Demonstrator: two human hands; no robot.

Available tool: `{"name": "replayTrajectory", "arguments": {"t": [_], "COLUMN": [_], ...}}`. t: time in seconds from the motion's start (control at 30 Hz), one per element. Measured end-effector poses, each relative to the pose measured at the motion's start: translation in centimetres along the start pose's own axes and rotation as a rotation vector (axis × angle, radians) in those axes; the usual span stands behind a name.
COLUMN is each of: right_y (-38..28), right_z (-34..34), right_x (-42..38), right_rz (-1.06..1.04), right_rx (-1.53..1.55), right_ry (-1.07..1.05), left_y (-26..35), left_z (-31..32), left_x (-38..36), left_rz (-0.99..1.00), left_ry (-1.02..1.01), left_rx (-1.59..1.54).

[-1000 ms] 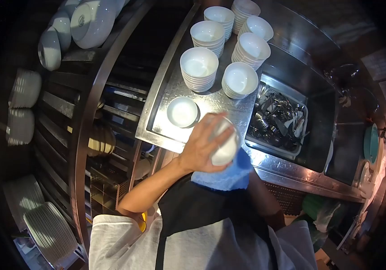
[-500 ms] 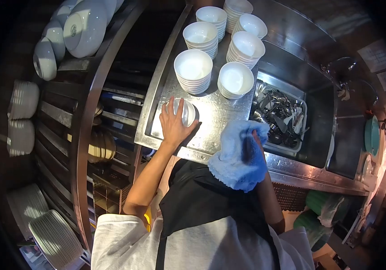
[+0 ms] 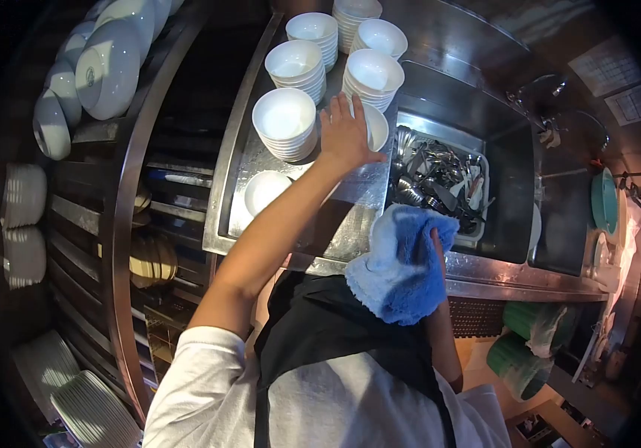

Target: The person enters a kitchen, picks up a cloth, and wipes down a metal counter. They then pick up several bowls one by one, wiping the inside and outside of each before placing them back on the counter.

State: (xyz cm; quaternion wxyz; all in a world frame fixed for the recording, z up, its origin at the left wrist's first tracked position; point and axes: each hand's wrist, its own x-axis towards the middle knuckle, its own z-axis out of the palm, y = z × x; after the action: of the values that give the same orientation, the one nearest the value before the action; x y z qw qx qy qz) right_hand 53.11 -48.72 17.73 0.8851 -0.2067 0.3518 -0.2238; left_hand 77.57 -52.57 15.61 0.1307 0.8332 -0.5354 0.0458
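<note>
My left hand (image 3: 346,133) reaches across the steel counter with its fingers spread over the near right bowl stack (image 3: 376,131), partly covering it. Whether it grips the rim is hidden. Just left of it rises a tall stack of white bowls (image 3: 284,116). A single white bowl (image 3: 264,192) sits nearer the counter's front edge, below my left forearm. My right hand (image 3: 437,243) is wrapped in a blue cloth (image 3: 402,261), which hangs over the front edge; its thumb shows against the fabric and the other fingers are hidden.
More bowl stacks (image 3: 294,63) stand at the back of the counter. To the right, a sink (image 3: 511,198) holds a tray of cutlery (image 3: 443,175). A slatted rack with plates (image 3: 107,71) is on the left. Green bins (image 3: 518,366) stand at lower right.
My left hand has let go of the single bowl near the front edge and moved right and back to the near right stack. The cloth remains in my right hand. The view has shifted slightly.
</note>
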Motion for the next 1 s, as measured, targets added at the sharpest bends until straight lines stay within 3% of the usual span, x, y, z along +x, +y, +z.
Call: {"name": "replayTrajectory", "arguments": {"t": [0.03,0.1,0.17,0.23,0.33,0.37,0.43,0.47,0.5,0.53,0.57,0.67,0.73,0.77,0.83,0.97,1.0], "right_y": [-0.1,-0.4,-0.6,-0.7,-0.6,-0.2,0.0,0.0,0.1,0.3,0.4,0.7,0.8,1.0,1.9,4.1,5.0], "right_z": [0.0,0.3,0.2,0.3,0.0,-0.6,-0.9,-0.7,-0.3,0.2,0.7,2.4,3.3,3.8,3.4,3.2,1.5], "right_x": [-0.4,-1.1,-1.5,-1.7,-1.9,-2.0,-2.1,-1.8,-1.4,-1.1,-0.6,0.7,1.3,1.7,2.3,2.2,3.6], "right_rz": [-0.006,-0.052,-0.047,-0.039,-0.052,-0.145,-0.235,-0.309,-0.382,-0.452,-0.525,-0.728,-0.849,-0.916,0.153,0.115,0.014], "right_rx": [0.002,0.03,0.055,0.075,0.095,0.098,0.103,-0.025,-0.152,-0.28,-0.41,-0.81,-1.088,-1.217,-0.084,-0.165,-0.408], "right_ry": [0.001,0.009,0.022,0.033,0.059,-0.012,-0.081,-0.109,-0.137,-0.162,-0.189,-0.271,-0.361,-0.414,-0.2,-0.159,-0.222], "left_y": [0.1,-0.2,-0.5,-0.4,-0.2,0.1,0.7,0.9,2.1,2.6,2.7,3.0,3.3,3.2,3.9,2.6,2.5], "left_z": [-0.5,-1.5,-1.4,-1.8,-3.9,-5.0,-7.4,-5.5,-6.2,-5.2,-3.9,-6.2,-9.1,-9.6,-11.2,-11.0,-10.7], "left_x": [0.7,1.9,1.5,0.7,-0.8,-1.6,-4.4,-6.0,-8.3,-10.4,-12.2,-14.4,-14.6,-14.5,-14.6,-15.1,-15.6], "left_rz": [0.006,-0.039,-0.014,0.005,0.043,0.05,-0.09,-0.04,-0.202,-0.158,-0.25,-0.238,-0.007,0.087,0.076,0.041,-0.042], "left_ry": [0.002,-0.35,-0.3,-0.087,0.003,0.048,-0.274,-0.277,-0.444,-0.598,-0.574,-0.378,-0.061,0.021,0.098,0.1,0.073], "left_rx": [-0.001,-0.082,-0.11,-0.173,-0.361,-0.461,-0.841,-1.19,-1.42,-1.648,-2.031,-1.794,-1.605,-1.169,-0.815,-0.621,-0.476]}}
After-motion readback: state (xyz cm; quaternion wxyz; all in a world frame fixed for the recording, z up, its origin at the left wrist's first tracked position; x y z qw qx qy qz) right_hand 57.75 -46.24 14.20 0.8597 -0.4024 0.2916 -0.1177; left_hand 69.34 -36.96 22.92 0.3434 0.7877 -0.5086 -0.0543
